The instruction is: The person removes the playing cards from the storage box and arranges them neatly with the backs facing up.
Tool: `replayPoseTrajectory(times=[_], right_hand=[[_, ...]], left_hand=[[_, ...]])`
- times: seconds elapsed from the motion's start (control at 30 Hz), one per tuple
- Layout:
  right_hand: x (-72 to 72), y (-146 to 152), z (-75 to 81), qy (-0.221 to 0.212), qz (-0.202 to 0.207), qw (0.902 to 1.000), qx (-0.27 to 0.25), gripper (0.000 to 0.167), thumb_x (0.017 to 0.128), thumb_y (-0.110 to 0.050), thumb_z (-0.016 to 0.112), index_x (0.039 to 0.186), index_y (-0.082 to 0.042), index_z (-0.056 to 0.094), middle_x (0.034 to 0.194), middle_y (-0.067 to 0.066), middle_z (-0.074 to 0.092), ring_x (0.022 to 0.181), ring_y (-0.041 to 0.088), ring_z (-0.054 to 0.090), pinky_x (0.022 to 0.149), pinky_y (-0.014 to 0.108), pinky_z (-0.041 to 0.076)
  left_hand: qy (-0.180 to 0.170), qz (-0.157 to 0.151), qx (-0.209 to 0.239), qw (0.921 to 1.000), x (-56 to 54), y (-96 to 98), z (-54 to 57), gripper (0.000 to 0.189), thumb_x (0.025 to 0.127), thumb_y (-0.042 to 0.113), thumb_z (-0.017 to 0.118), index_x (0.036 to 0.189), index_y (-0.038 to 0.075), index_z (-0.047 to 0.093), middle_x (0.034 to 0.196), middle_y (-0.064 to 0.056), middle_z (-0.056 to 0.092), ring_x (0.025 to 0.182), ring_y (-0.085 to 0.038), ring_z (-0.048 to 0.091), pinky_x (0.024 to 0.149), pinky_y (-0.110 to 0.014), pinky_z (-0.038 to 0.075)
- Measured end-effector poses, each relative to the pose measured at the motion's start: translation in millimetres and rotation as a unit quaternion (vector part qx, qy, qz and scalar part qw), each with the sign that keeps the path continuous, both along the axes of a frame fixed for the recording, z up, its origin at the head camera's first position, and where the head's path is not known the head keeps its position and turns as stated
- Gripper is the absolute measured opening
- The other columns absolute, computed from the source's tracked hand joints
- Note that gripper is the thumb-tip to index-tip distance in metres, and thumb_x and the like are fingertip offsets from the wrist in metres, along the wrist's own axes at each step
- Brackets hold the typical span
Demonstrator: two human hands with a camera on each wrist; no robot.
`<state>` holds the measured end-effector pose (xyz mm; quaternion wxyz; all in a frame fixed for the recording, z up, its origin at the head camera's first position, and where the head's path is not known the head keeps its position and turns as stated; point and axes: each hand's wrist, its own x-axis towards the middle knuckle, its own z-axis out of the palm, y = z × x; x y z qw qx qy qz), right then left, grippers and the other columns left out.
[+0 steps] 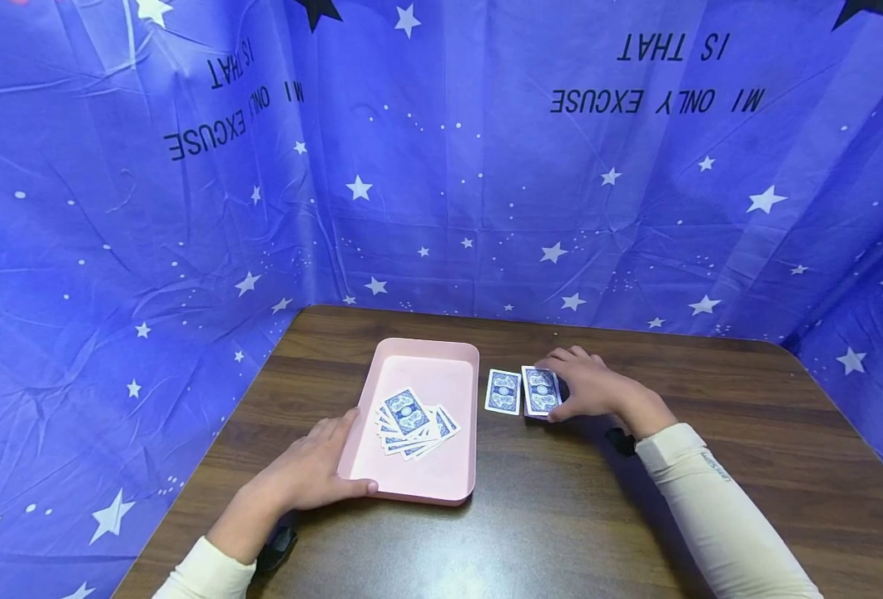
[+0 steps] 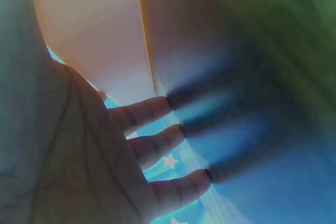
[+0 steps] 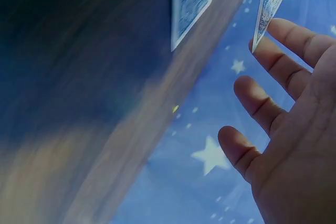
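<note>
My right hand (image 1: 589, 384) pinches a blue-backed playing card (image 1: 540, 391), thumb on its near edge and fingertips at the far edge. In the right wrist view this held card (image 3: 271, 4) stands off the table. To its left lies another blue-backed card (image 1: 503, 392), face down. A pink tray (image 1: 469, 433) holds a loose, fanned pile of face-down cards (image 1: 411, 420). My left hand (image 1: 310, 466) rests against the tray's near left corner, fingers straight along its side and thumb at the front rim. In the left wrist view, several straight fingers (image 2: 157, 145) show.
Everything stands on a dark wood-grain table (image 1: 591, 516). Blue curtains (image 1: 486, 166) with white stars and black lettering hang behind it and at both sides. A dark strap piece shows under each wrist.
</note>
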<state>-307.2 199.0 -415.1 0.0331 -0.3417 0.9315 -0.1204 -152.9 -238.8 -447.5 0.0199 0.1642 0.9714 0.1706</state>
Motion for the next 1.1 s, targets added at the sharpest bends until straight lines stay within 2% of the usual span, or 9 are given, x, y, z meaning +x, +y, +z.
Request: replayPoseTrajectory(times=[0.17,0.37,0.6,1.1], right_hand=[[-2.2,19.0,-5.6,0.002,-0.018,0.9998,-0.002,0.086,0.065,-0.044,0.088,0.138,-0.010,0.057,0.134,0.012,0.054,0.121,0.036,0.045,0.093,0.064,0.036],[-1.5,36.1,-12.2,0.001,-0.031,0.9995,0.003,0.085,0.065,-0.046,0.087,0.136,-0.009,0.058,0.131,0.011,0.055,0.119,0.036,0.046,0.090,0.062,0.038],[1.1,51.7,-18.4,-0.009,-0.044,0.9988,0.019,0.085,0.065,-0.050,0.086,0.135,-0.009,0.058,0.129,0.013,0.055,0.117,0.038,0.046,0.088,0.066,0.038],[2.1,63.8,-25.2,-0.036,-0.066,0.9969,0.023,0.084,0.065,-0.049,0.086,0.134,-0.010,0.059,0.131,0.015,0.054,0.120,0.043,0.045,0.090,0.069,0.037]], left_hand=[[0.002,-0.002,0.001,1.0000,-0.2,-0.4,-0.5,0.121,0.072,0.075,0.069,0.155,-0.001,0.023,0.145,-0.023,0.045,0.133,-0.041,0.042,0.103,-0.057,0.041],[0.006,-0.005,-0.001,1.0000,-0.2,-1.3,-1.0,0.120,0.073,0.075,0.068,0.155,0.000,0.023,0.145,-0.022,0.046,0.133,-0.040,0.043,0.102,-0.056,0.042],[0.000,-0.003,0.000,1.0000,-0.1,-0.4,0.3,0.120,0.073,0.073,0.069,0.155,-0.002,0.024,0.145,-0.023,0.045,0.133,-0.041,0.042,0.103,-0.056,0.041],[0.001,-0.003,-0.002,1.0000,-0.6,-0.7,-0.3,0.119,0.074,0.073,0.068,0.154,-0.003,0.025,0.145,-0.024,0.045,0.133,-0.042,0.042,0.103,-0.056,0.042]])
